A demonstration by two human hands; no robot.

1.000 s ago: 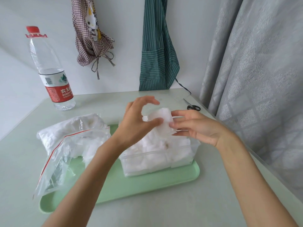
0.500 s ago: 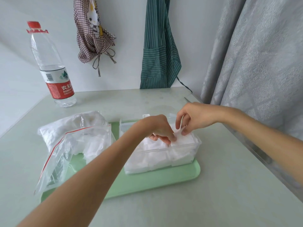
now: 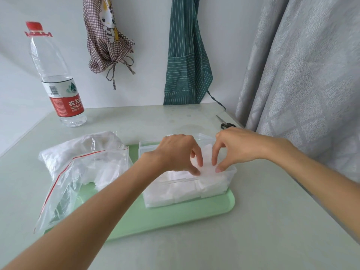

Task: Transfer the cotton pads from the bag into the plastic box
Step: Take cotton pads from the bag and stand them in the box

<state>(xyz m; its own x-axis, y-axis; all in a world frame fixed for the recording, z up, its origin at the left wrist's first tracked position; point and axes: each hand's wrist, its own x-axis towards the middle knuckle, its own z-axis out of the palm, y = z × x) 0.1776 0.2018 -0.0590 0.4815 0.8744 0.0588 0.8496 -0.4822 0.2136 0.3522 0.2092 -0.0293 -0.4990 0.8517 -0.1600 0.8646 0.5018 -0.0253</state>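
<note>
Cotton pads fill the clear plastic box, which sits on the right half of a pale green tray on the worktop. I see my left hand and right hand both over the box's right end, fingers curled downward, thumb and forefinger of each hand pinching the edges of 1 pad that lies on top of the stack. The box's long axis runs left to right across my view, slightly angled, its near wall facing me. The pads inside lie flat in layers; I cannot tell how many there are.

The only writing I can read is on the water bottle standing at the far left of the worktop: a red label with white Chinese characters and "NONGFU" beneath, plus a barcode on the white band above. Its cap is red.

To the left of the box, a clear zip bag with a red seal line lies partly on the tray, mouth toward me, more white pads inside. My left forearm crosses the tray and hides part of the box's left front. Black-handled scissors lie at the far right edge, just beyond my right hand. A checked apron with a cartoon figure and a green striped apron hang on the wall; a grey curtain hangs at the right.
</note>
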